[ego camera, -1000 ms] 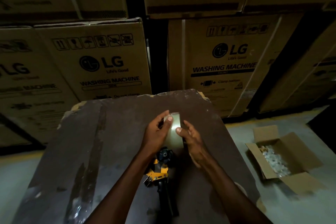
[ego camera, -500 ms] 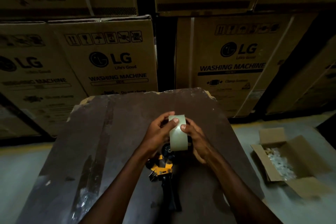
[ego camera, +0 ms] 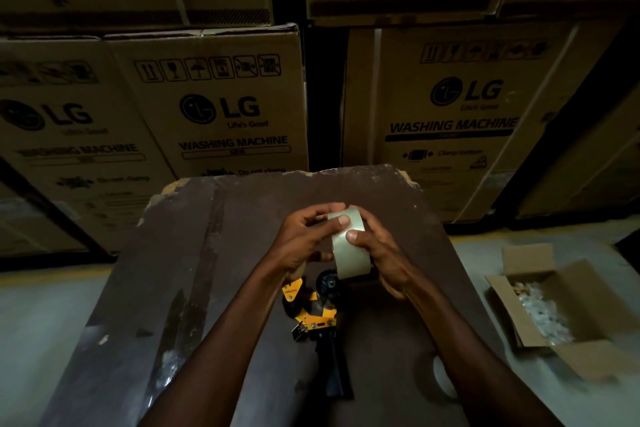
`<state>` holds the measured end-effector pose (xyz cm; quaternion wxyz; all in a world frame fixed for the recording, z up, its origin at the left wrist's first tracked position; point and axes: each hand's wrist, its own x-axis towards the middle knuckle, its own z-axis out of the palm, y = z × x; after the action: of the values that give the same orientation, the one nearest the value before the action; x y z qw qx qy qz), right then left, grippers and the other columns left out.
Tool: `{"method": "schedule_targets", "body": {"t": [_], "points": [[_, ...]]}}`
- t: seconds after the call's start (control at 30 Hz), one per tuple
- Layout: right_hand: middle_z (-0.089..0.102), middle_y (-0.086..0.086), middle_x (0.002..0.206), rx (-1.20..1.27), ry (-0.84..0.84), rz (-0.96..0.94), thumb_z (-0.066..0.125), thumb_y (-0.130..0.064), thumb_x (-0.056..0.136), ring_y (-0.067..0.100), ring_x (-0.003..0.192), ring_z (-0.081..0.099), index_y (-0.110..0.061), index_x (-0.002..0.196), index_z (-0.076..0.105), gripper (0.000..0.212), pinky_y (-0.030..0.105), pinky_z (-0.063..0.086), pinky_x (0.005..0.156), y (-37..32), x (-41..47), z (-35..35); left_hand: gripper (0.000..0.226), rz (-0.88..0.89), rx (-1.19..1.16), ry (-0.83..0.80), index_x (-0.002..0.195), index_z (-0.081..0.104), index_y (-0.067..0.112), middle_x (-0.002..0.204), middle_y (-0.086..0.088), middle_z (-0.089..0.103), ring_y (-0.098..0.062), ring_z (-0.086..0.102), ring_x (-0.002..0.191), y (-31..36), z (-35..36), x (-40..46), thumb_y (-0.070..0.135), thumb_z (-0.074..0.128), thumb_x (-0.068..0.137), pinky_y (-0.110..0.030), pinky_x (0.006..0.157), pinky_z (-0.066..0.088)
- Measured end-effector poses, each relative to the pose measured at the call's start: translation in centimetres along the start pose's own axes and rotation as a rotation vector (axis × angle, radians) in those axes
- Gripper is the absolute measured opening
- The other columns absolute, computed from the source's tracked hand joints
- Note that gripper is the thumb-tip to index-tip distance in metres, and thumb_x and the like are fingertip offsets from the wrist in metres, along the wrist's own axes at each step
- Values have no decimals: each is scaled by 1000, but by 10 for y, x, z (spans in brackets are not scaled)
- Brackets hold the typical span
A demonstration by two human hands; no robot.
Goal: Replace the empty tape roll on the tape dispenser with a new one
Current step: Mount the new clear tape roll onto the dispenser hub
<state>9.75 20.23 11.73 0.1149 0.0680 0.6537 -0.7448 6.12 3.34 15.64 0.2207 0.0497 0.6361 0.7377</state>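
A pale new tape roll (ego camera: 349,253) is held upright on edge above the dark brown table (ego camera: 214,253), between both hands. My left hand (ego camera: 304,246) grips its left side, thumb pressed on the outer band near the top. My right hand (ego camera: 384,256) grips its right side, thumb on the band lower down. Just below the roll lies the yellow and black tape dispenser (ego camera: 317,312) flat on the table, its black hub showing and its dark handle pointing toward me. Neither hand touches the dispenser.
Large cardboard washing-machine boxes (ego camera: 221,104) are stacked behind the table. On the grey floor to the right sits an open cardboard box (ego camera: 554,315) with pale packing bits inside. A faint ring shape (ego camera: 443,381) lies at the table's right edge by my right forearm.
Both hands have shifted their grip on the tape roll, closing more tightly around it, with my right thumb now on the band. The dispenser has stayed put on the table.
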Motion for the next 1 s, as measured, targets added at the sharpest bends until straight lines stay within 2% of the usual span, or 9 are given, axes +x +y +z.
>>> {"method": "schedule_targets", "body": {"t": [0.13, 0.27, 0.37, 0.43, 0.53, 0.63, 0.77, 0.9, 1.0], "points": [[60, 7, 134, -7, 0, -3, 75, -53, 66, 33, 110, 67, -42, 148, 40, 89, 39, 61, 66, -1, 0, 1, 40, 5, 23, 3, 103, 77, 25, 98, 4, 77, -18, 69, 97, 2, -2, 3, 38, 83, 66, -45, 77, 58], [59, 8, 136, -15, 2, -27, 74, -52, 64, 33, 112, 65, -40, 148, 39, 91, 41, 60, 71, -3, 0, 1, 43, 30, 59, -5, 103, 77, 24, 103, 3, 77, -20, 69, 101, 3, -4, 5, 43, 84, 64, -51, 83, 57], [58, 9, 137, -48, -10, -49, 73, -48, 60, 31, 112, 64, -40, 144, 41, 90, 37, 58, 71, -7, 1, 3, 34, 45, 56, 42, 92, 79, 21, 108, 3, 76, -23, 70, 102, 4, -5, 9, 42, 83, 65, -52, 83, 57], [58, 10, 136, -80, -25, -61, 73, -47, 57, 29, 108, 64, -43, 139, 42, 88, 33, 57, 67, -11, 1, 4, 25, 56, 55, 69, 87, 79, 19, 109, 2, 76, -20, 71, 96, 3, -7, 11, 37, 82, 70, -48, 79, 59], [58, 8, 133, -105, -18, -41, 71, -57, 58, 25, 102, 65, -44, 137, 41, 85, 30, 57, 62, -17, 1, 7, 28, 102, 44, 78, 91, 79, 16, 103, -1, 77, -14, 74, 87, 2, -8, 12, 35, 82, 71, -34, 70, 60], [59, 9, 131, -159, 34, 2, 68, -69, 59, 28, 106, 66, -41, 141, 38, 92, 41, 59, 74, -21, 3, 10, 19, 154, 61, 104, 91, 79, 11, 93, -5, 79, -15, 74, 81, 1, -7, 12, 26, 78, 81, -29, 66, 58], [64, 5, 126, -190, 54, 47, 71, -69, 54, 27, 107, 68, -33, 131, 49, 88, 54, 57, 91, -20, 4, 10, 14, 208, 120, 119, 89, 79, 13, 90, -7, 79, -22, 75, 84, -2, -12, 14, 26, 76, 83, -37, 74, 62], [69, 0, 121, -169, -40, 6, 78, -56, 57, 16, 98, 73, -37, 117, 58, 66, 34, 62, 74, -16, 1, 10, 13, 197, 105, 181, 78, 77, 19, 85, -5, 78, -18, 75, 78, 2, -19, 15, 30, 76, 83, -30, 66, 60], [66, 5, 131, -140, -68, -21, 79, -49, 61, 23, 109, 70, -33, 132, 55, 76, 35, 61, 79, -10, -1, 7, 15, 179, 83, 185, 71, 76, 20, 76, -3, 78, -12, 74, 70, 4, -20, 16, 25, 75, 85, -21, 62, 56]]}}
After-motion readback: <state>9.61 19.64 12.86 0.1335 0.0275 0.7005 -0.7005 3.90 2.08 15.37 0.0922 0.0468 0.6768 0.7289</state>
